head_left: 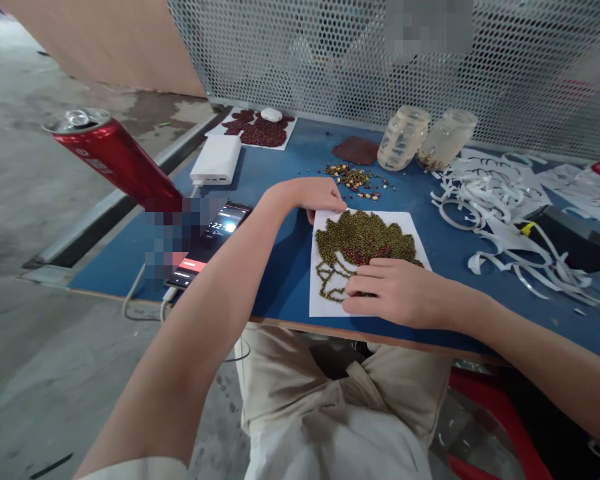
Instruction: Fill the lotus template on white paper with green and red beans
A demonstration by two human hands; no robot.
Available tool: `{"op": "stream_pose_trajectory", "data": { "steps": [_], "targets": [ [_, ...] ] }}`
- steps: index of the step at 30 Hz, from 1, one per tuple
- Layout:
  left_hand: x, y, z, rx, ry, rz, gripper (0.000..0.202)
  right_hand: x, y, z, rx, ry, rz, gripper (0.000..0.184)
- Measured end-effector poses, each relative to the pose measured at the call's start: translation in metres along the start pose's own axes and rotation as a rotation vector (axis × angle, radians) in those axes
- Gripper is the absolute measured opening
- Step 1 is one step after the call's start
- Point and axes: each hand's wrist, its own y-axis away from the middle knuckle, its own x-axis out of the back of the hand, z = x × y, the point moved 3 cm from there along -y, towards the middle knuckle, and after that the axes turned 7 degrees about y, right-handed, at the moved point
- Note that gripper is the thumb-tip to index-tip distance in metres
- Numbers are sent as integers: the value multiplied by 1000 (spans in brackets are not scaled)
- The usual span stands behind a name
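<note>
A white sheet of paper (323, 307) lies near the table's front edge. Green beans (365, 230) cover its upper part, with a patch of red beans (367, 255) in the middle and thin bean outlines at lower left. At the sheet's top left corner, my left hand (325, 195) has its fingers curled closed on the paper. My right hand (393, 291) rests over the sheet's lower right, palm down, its fingers slightly bent and apart. It hides part of the bean picture, and nothing shows in its fingers.
On the blue table (285, 287) are loose mixed beans (353, 177), two jars (404, 139), white paper strips (480, 200), a power bank (217, 160), a phone (215, 240) and a red-bean sheet (260, 130). A red can (115, 157) stands at left. Perforated metal (305, 60) rises behind.
</note>
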Motion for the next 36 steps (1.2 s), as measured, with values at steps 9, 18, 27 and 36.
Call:
{"op": "stream_pose_trajectory", "data": {
  "steps": [9, 18, 27, 36],
  "targets": [
    [0, -1, 0, -1, -4, -5, 14, -2, 0, -5, -16, 6, -31, 33],
    [0, -3, -2, 9, -2, 1, 14, -3, 4, 17, -56, -82, 63, 33],
    [1, -5, -4, 11, -10, 2, 14, -9, 4, 16, -33, -112, -7, 28],
    [1, -5, -3, 18, -2, 5, 13, -4, 1, 12, -20, -69, 22, 29]
  ]
}}
